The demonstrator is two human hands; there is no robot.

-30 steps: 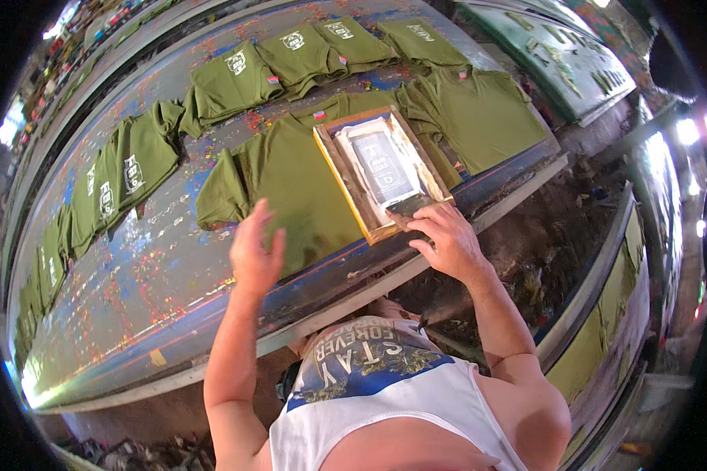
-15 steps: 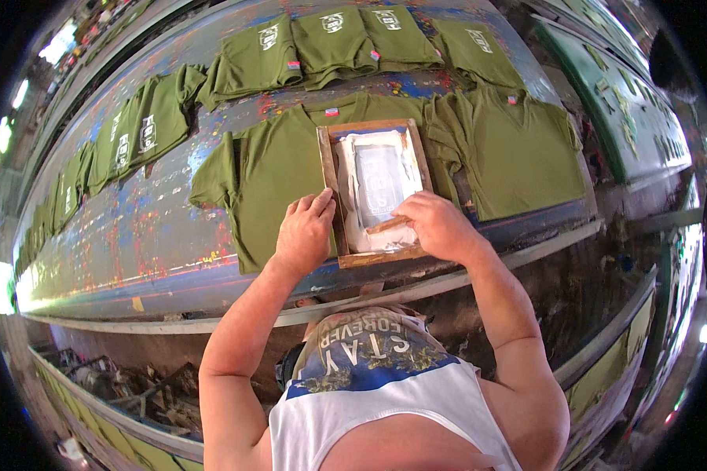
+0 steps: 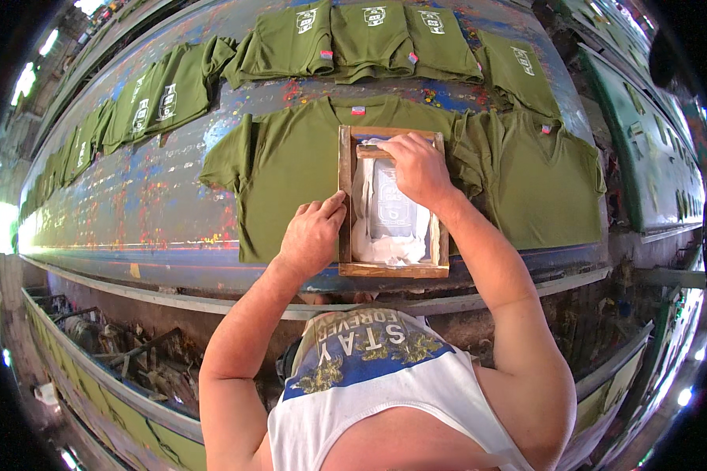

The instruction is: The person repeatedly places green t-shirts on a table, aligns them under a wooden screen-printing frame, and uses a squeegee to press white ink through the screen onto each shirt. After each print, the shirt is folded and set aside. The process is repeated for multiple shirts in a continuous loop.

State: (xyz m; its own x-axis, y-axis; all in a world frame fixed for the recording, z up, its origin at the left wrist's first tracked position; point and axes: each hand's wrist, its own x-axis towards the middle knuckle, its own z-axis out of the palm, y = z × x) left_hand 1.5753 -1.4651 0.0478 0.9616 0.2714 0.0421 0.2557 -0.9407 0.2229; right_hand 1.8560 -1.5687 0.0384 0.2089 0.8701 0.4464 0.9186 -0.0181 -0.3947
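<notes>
A wooden screen printing frame [image 3: 346,169] lies on an olive-green T-shirt [image 3: 287,157] spread on the table. White ink [image 3: 393,250] is heaped at the near end of its mesh, with a pale design visible in the middle. Inside the far end, my right hand [image 3: 420,169] is closed on a squeegee [image 3: 373,151] with a wooden handle; the hand covers its right part. My left hand [image 3: 314,231] grips the frame's left side, fingers bent and close together at the edge, thumb mostly hidden.
Another olive shirt [image 3: 538,177] lies flat at the right. Folded shirts with white prints [image 3: 369,43] line the far side, and more run off to the left [image 3: 165,102]. The paint-spotted table [image 3: 165,212] has a metal rail [image 3: 212,302] along its near edge.
My right hand has pushed the squeegee from the near end of the frame to the far end. The left hand stays at the frame's left side. The whole view has shifted slightly.
</notes>
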